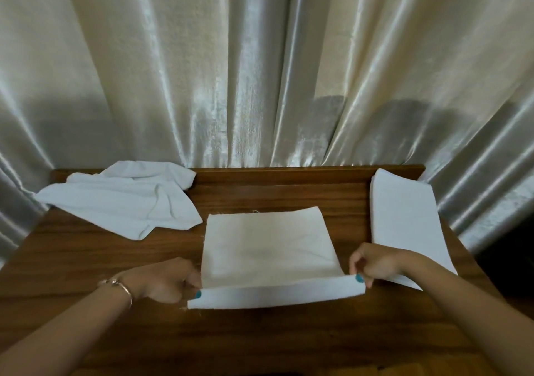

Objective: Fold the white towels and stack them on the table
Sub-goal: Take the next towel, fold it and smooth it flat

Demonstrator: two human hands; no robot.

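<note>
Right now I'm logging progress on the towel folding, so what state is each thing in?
centre towel: flat on the table, near edge lifted and turned over, partly folded.
left hand: pinches the towel's near left corner.
right hand: pinches the near right corner.
crumpled towel: unfolded, bunched at far left.
folded towel: folded, lying flat at right.
table: wooden, bears all three towels.
curtain: drawn shut behind the table.

Left hand (169,281), right hand (372,265) pinch towel (268,248) near edge, on table (260,341).
</note>
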